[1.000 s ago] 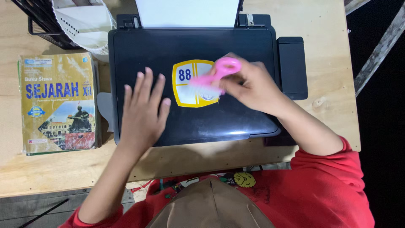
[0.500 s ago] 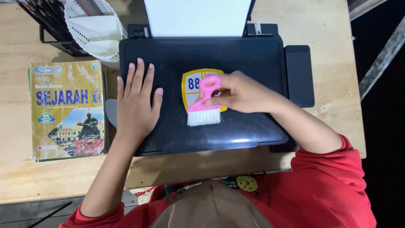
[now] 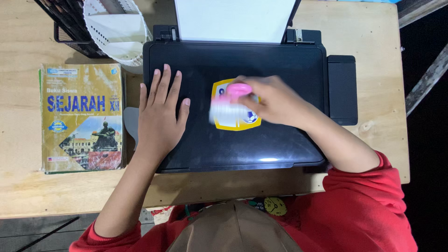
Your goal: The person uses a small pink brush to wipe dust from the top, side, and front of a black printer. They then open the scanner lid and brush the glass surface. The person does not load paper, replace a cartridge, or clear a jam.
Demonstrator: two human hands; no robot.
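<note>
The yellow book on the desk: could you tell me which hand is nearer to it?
Left. The left hand lies flat on the printer beside the yellow book; the right hand is farther away, holding a pink brush.

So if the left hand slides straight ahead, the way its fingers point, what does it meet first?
Probably the printer's rear paper tray; the left hand lies flat on the black printer lid, with bare lid ahead.

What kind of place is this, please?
Probably a home study desk or a small office corner. A black printer loaded with paper sits on a plywood table, with a schoolbook and a mesh basket beside it.
</note>
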